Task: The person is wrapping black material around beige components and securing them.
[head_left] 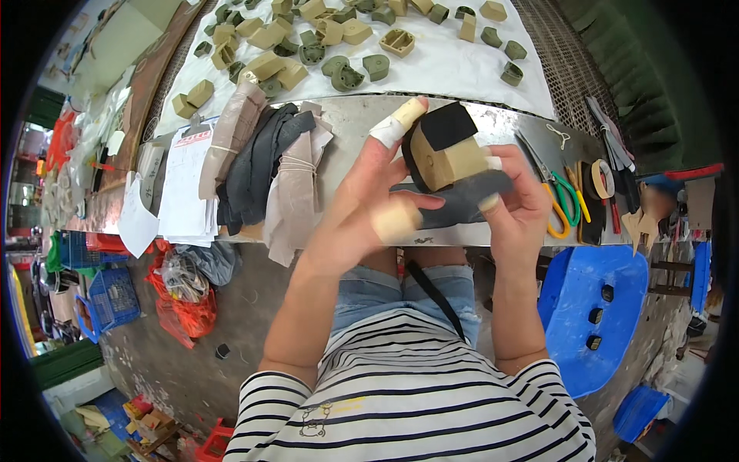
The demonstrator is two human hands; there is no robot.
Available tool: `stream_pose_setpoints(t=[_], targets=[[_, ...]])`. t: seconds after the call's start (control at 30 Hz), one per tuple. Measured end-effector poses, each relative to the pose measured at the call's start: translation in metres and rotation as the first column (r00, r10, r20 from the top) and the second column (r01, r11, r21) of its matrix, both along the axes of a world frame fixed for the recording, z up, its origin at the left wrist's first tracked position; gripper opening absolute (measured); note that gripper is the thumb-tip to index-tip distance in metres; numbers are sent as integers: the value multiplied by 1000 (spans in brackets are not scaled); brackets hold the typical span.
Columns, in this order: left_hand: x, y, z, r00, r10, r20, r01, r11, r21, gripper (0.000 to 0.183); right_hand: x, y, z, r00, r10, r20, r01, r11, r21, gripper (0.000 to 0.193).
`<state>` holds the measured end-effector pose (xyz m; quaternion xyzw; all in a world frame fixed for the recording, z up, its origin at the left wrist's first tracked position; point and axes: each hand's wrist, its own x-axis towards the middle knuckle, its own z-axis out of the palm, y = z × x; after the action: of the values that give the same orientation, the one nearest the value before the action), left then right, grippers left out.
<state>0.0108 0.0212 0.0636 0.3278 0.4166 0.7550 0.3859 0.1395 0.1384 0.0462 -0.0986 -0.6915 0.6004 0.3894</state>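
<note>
At centre frame we hold a tan block [446, 163] over the edge of a metal table [362, 123], our left hand [369, 208] bracing it from the left with taped fingers [396, 222] spread, the forefinger up along its side, while our right hand [517, 206] pinches its lower right edge between thumb and fingertips. A black patch [449, 125] already lies across the top of the block, and a dark grey sheet [462, 202] trails beneath it, so we judge the covering partly done, with the sides of the block bare. In the upper part of the frame, many tan and olive moulded blocks [339, 46] lie spread on a white sheet [462, 65]; whether those are finished we cannot tell. Bundles of beige and dark cut material [265, 165] lie left of centre, and green-and-yellow-handled scissors [558, 192] and a tape roll [603, 179] at right. At lower left, blue wire baskets [112, 296] stand on the floor, contents unclear, near red mesh bags [185, 308] stuffed with scraps. A blue plastic stool [593, 308] at lower right carries three small dark pieces [596, 316].
</note>
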Motion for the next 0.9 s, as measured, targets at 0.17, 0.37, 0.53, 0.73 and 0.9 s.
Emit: stream_pose_setpoints(t=[0.17, 0.37, 0.53, 0.73, 0.9], targets=[[-6, 4, -5, 889, 150, -434, -191, 980, -52, 70, -4, -5, 19, 994, -104, 37, 97, 982, 160, 20], [-6, 2, -5, 834, 163, -527, -218, 975, -43, 63, -3, 11, 49, 988, 1, 157, -70, 897, 436, 19], [-10, 0, -1, 759, 110, -642, -215, 973, -88, 64, -2, 12, 45, 975, -8, 221, -55, 958, 281, 19], [-11, -2, -5, 738, 109, -666, -210, 975, -74, 64, -8, -1, 48, 959, -91, 267, 54, 988, 142, 24], [-8, 6, -12, 754, 205, -624, -218, 974, 57, 58, -16, -4, 37, 978, 18, 209, 12, 990, -139, 27]])
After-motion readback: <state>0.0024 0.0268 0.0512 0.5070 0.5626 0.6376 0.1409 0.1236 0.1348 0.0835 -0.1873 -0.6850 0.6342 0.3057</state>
